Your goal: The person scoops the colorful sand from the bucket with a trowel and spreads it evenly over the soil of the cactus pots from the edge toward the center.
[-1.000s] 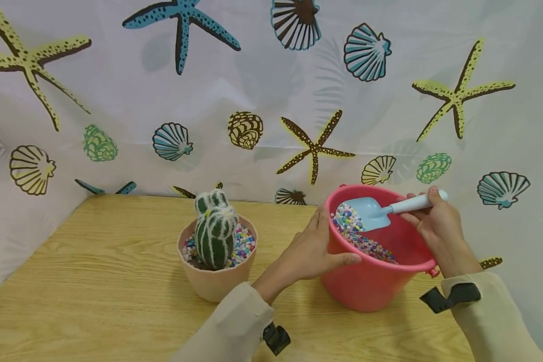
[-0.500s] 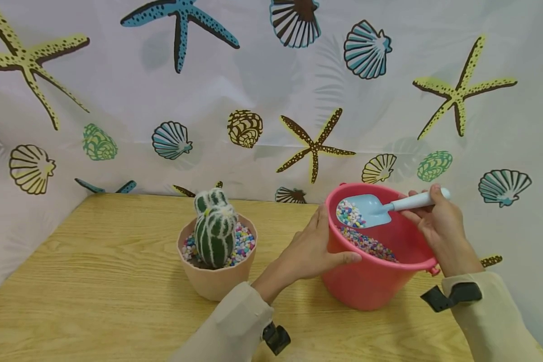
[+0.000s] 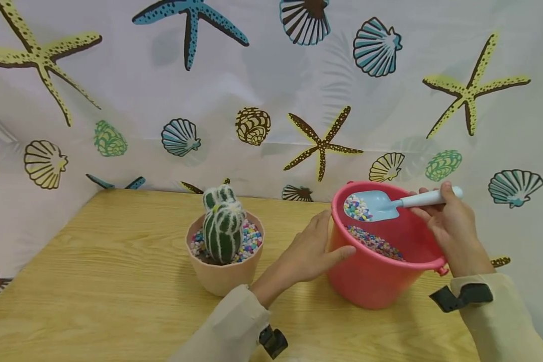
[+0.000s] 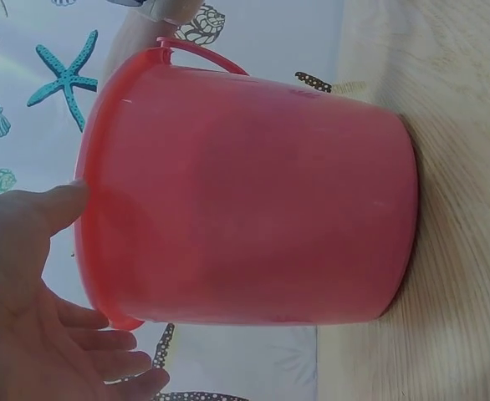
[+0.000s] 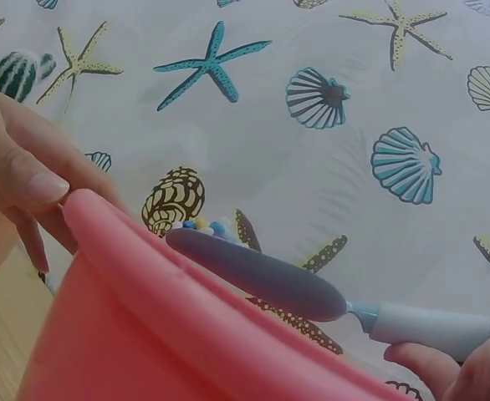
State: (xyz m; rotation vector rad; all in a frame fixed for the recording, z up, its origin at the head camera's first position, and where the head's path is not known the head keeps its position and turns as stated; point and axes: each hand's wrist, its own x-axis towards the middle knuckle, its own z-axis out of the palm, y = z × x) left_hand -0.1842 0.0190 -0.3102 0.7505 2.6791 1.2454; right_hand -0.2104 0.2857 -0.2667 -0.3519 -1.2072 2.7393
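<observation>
My right hand (image 3: 454, 229) grips the white handle of a light blue toy shovel (image 3: 380, 205) over the pink bucket (image 3: 373, 284). Small multicoloured pebbles (image 3: 357, 208) lie in the shovel's blade. More pebbles (image 3: 374, 242) cover the bucket's inside on the near left. At the bucket's left rim is my left hand (image 3: 305, 254), fingers extended and thumb spread; in the left wrist view the thumb tip meets the rim. In the right wrist view the blade is nearly level, tilted slightly, above the rim, its pebbles showing on top.
Left of the bucket, a peach pot (image 3: 226, 277) holds a green and white cactus (image 3: 223, 234) among coloured pebbles. Both containers stand on a wooden table (image 3: 117, 281). Behind the table hangs a white cloth (image 3: 262, 65) printed with shells and starfish.
The shovel has risen off the pebbles in the bucket and moved slightly right with some on its blade. My left hand has eased slightly away from the rim.
</observation>
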